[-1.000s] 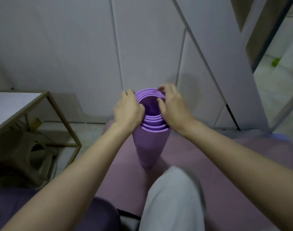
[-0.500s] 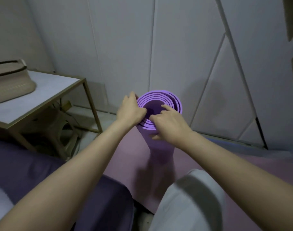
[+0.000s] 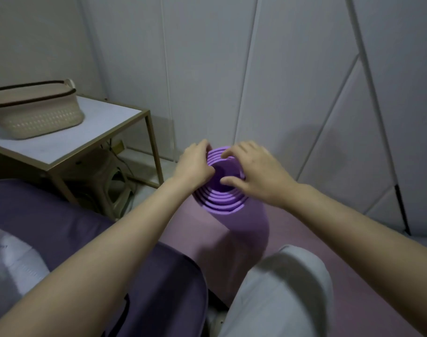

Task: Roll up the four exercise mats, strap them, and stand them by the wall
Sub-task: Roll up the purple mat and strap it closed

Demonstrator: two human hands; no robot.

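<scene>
— One roll is all I can see from here. Where's it standing?

— On its end on the pink mat [image 3: 353, 276] spread over the floor, near the wall [image 3: 207, 69] but not against it. That's the purple rolled mat [image 3: 246, 229], tilted a little toward the person.

— And the hands?

— Both are at the top end. The left hand [image 3: 195, 164] has its grip clamped over the rim, fingers curled round the outside. The right hand [image 3: 258, 171] lies spread across the coils, thumb and forefinger either side of the inner turns. Pinching or only pressing, I can't tell from this angle.

— Looks awkward to handle?

— Light and soft, I'd judge, springy foam that wants to unwind. The turns sit stepped, so pulling on the core would likely draw them out further. Better to take it round the outside of the barrel, both palms squeezing.

— Strapped?

— No strap on the part that shows.
</scene>
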